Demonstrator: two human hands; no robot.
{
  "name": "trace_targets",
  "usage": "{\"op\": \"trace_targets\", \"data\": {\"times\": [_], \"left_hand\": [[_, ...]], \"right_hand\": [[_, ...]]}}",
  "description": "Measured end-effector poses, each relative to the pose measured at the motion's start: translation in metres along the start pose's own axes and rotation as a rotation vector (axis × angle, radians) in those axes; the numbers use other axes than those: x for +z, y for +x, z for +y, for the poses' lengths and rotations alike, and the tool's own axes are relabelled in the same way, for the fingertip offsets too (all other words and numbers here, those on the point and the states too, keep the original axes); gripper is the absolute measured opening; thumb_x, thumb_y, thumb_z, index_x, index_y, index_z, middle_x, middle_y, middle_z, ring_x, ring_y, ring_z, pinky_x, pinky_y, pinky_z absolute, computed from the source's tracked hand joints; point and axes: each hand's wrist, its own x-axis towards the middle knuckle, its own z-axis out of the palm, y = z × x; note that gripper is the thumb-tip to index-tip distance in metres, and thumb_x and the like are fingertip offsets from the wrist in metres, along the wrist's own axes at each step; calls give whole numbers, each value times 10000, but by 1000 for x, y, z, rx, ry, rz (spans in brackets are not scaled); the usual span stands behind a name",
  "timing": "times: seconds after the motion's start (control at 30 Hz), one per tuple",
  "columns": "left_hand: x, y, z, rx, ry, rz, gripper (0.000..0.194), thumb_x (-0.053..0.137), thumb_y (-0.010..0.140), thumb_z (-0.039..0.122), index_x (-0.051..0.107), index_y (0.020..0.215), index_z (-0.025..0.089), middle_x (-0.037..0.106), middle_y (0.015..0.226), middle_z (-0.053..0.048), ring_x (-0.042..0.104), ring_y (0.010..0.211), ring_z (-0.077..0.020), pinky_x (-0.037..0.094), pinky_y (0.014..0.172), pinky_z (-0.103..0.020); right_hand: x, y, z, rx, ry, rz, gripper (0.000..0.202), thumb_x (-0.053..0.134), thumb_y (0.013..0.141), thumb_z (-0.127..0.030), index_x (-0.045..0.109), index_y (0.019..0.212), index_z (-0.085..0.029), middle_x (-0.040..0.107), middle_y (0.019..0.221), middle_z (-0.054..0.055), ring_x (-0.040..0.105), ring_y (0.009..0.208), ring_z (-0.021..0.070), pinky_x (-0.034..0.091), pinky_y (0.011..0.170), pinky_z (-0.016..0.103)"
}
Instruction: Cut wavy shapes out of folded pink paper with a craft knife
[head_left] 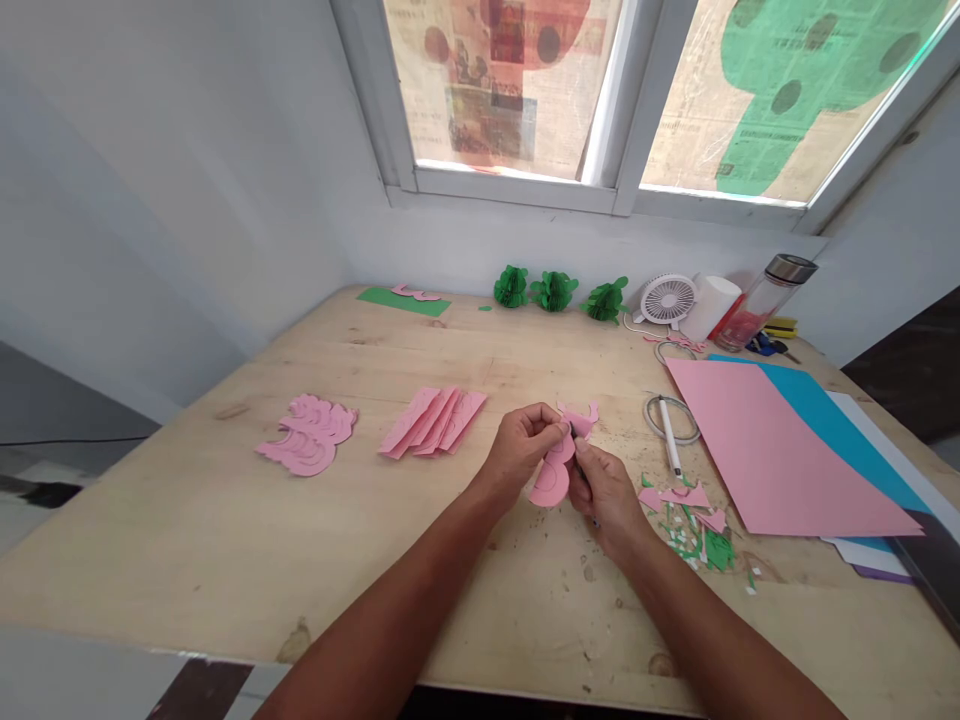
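My left hand (527, 440) pinches a pink paper cutout (551, 484) with scalloped, rounded edges. Close against it, my right hand (606, 492) is closed round small scissors (576, 445), mostly hidden by the fingers, with their dark blades at the paper's upper edge. A curling pink offcut (581, 418) sticks up beyond the blades. To the left of my hands lie several folded pink paper strips (433, 422), and farther left a fanned pile of scalloped pink cutouts (311, 434).
Pink, green and white paper scraps (701, 525) lie right of my hands, near a white pen (669, 436). Large pink sheets (787, 450) overlap blue ones (825, 400). Along the wall stand green paper ornaments (555, 291), a small fan (668, 300) and a bottle (765, 302).
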Motion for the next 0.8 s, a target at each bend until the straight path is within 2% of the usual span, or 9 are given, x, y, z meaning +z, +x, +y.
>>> {"op": "trace_targets", "data": {"times": [0.17, 0.37, 0.8], "left_hand": [[0, -1, 1, -12, -28, 0, 191, 663, 636, 275, 522, 592, 153, 555, 583, -4, 524, 581, -131, 424, 564, -257], [3, -5, 5, -60, -137, -73, 209, 645, 670, 299, 497, 621, 159, 570, 597, -1, 495, 457, -110, 411, 478, -263], [3, -6, 9, -57, -110, -88, 193, 634, 670, 274, 498, 615, 150, 664, 757, -66, 502, 475, -97, 431, 495, -259]], "right_hand": [[-1, 0, -1, -3, -25, 6, 399, 586, 742, -508, 443, 562, -181, 308, 377, -91, 182, 343, 47, 90, 356, 208], [-1, 0, -1, 8, -53, 27, 389, 575, 737, -532, 535, 640, -157, 304, 356, -99, 180, 324, 47, 92, 348, 208], [0, -1, -3, 6, -34, 25, 374, 593, 729, -510, 522, 622, -159, 315, 364, -96, 189, 329, 43, 94, 350, 207]]}}
